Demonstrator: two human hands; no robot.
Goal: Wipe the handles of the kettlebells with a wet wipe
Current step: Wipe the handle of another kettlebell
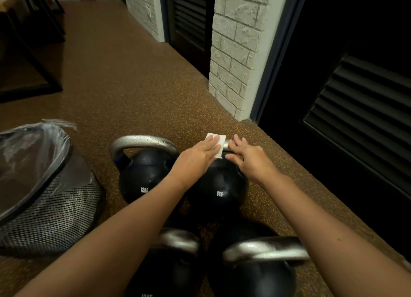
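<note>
Right now your left hand (pixel 201 152) lies flat on the wet wipe (pixel 216 144), fingers straight and pressed close together, pinning the white sheet down over the steel handle (pixel 226 146) of the far right kettlebell (pixel 219 185); most of that handle is hidden under your palm and the wipe, with only a short silver stretch showing just past your fingertips. Your right hand (pixel 246 157) sits just beside it on the same handle, fingers loosely spread and gripping nothing, and it looks placed there to steady the bell or catch the free edge of the wipe while you smooth it round the bar. White lettering below your left wrist reads "8KG" on this bell, and "12KG" on the neighbouring kettlebell (pixel 144 174) to the left of your fingers, whose handle (pixel 142 142) appears beaded with moisture, so you have probably done that one. Two more kettlebells (pixel 255 270) stand nearer you, beneath your forearms; a label on one is cut off and unreadable. Well left of your fingers stands a mesh bin (pixel 51 203) with a plastic liner, likely for the used wipe.
</note>
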